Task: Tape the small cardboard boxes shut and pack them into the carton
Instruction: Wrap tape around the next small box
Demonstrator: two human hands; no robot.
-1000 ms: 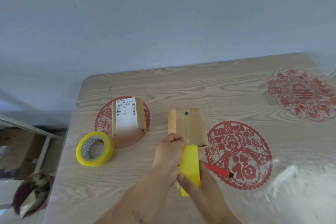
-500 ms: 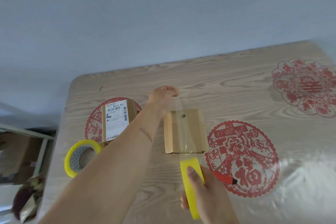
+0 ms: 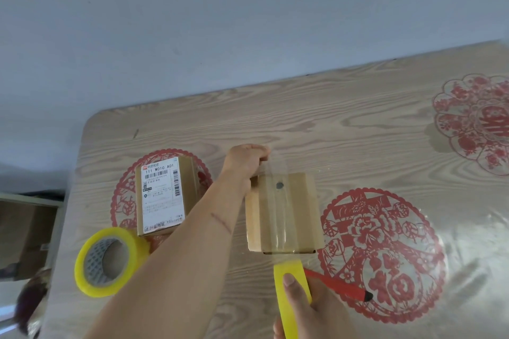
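A small plain cardboard box (image 3: 300, 215) lies at the table's middle. A clear tape strip (image 3: 276, 201) stretches over its top. My left hand (image 3: 246, 159) pinches the strip's free end just beyond the box's far edge. My right hand (image 3: 305, 308) grips a yellow tape roll (image 3: 289, 272) near the front edge, just in front of the box. A second small box (image 3: 162, 195) with a white shipping label stands to the left. The carton is not on the table.
A second yellow tape roll (image 3: 108, 261) lies at the front left. A red pen-like tool (image 3: 341, 286) sits right of my right hand. Red paper-cut decorations (image 3: 385, 256) lie under the clear table cover. Brown cardboard (image 3: 24, 231) shows below the table's left edge.
My left hand has drawn the tape end from the roll across the box top to its far edge. My right hand with the roll has pulled back toward me.
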